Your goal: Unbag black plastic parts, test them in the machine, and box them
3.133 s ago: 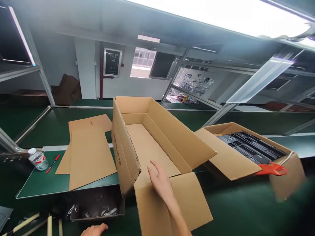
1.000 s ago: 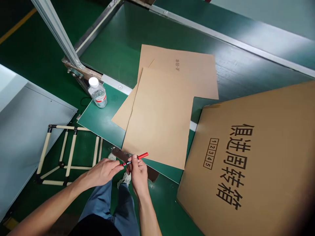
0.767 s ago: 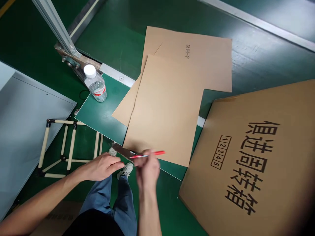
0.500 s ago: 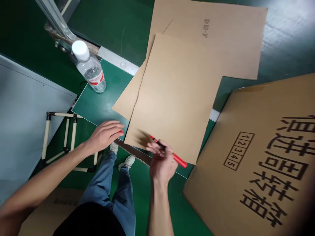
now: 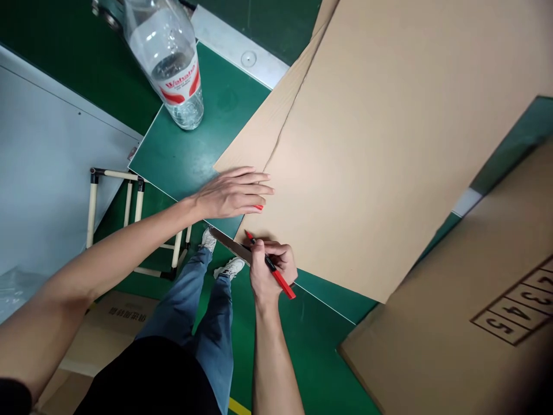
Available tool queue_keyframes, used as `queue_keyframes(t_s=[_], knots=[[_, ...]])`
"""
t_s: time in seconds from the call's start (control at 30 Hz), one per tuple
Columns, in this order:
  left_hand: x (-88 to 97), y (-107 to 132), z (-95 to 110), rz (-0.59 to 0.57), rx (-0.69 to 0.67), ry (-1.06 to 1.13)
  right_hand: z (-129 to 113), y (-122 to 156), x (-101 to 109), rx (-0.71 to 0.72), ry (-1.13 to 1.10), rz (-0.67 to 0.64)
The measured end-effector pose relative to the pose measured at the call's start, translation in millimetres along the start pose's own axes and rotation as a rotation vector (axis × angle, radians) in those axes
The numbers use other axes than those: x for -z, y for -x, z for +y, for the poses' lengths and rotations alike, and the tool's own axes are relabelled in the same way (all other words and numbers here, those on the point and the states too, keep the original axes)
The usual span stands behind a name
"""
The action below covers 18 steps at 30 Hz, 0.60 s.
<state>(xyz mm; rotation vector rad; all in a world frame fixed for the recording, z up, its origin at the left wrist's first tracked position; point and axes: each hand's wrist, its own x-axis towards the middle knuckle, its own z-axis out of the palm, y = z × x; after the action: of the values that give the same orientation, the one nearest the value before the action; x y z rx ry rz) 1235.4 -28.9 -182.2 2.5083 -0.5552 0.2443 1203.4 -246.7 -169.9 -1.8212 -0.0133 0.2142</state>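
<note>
Right hand [image 5: 271,270] holds a red marker [image 5: 272,268] in a writing grip: fingers curled closed round the barrel, tip aimed up and left at the near corner of the top cardboard sheet [image 5: 389,155], rear end trailing toward the wrist. Tip sits at or just off the sheet's corner; contact cannot be confirmed. Forearm comes up nearly straight from the bottom of the view, wrist bent slightly inward, which puts the point low on the sheet, close to the body.

Left hand [image 5: 231,193] lies flat, palm down, fingers straight and together, across the left edge of the same sheet and partly on the green bench [image 5: 185,155]. Grip here is open, grasping nothing; the flat press reads as pinning the sheet so it cannot slide under the marker. A small red piece shows under its fingertips, likely the cap, not certain. Left forearm reaches in long from the lower left.

A second sheet [image 5: 263,135] lies beneath the top one, its edge showing on the left. Water bottle [image 5: 173,69] stands upright on the bench, well apart from the hands. Printed carton [image 5: 475,323] sits at right, near the sheet.
</note>
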Motion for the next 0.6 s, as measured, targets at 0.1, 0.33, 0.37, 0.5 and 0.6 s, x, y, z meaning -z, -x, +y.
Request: queue_keyframes(t_s=[0.1, 0.33, 0.37, 0.5, 0.6], knots=[[-1.1, -0.7, -1.2, -0.014, 0.018, -0.005, 3.5, 1.9, -3.5, 0.031, 0.025, 0.023], [-1.1, -0.7, -0.7, 0.003, -0.007, -0.050, 2.2, -1.6, -2.7, 0.056, 0.062, 0.038], [-1.0, -0.9, -0.7, 0.000, -0.004, -0.055, 2.1, -1.9, -2.0, 0.058, 0.057, 0.017], [-1.2, -1.0, -1.0, 0.007, -0.007, -0.053, 1.6, -2.3, 0.7, 0.066, 0.053, -0.035], [-1.3, -0.6, -0.6, 0.009, -0.006, -0.046, 1.0, -2.5, 0.9, 0.061, 0.049, -0.039]])
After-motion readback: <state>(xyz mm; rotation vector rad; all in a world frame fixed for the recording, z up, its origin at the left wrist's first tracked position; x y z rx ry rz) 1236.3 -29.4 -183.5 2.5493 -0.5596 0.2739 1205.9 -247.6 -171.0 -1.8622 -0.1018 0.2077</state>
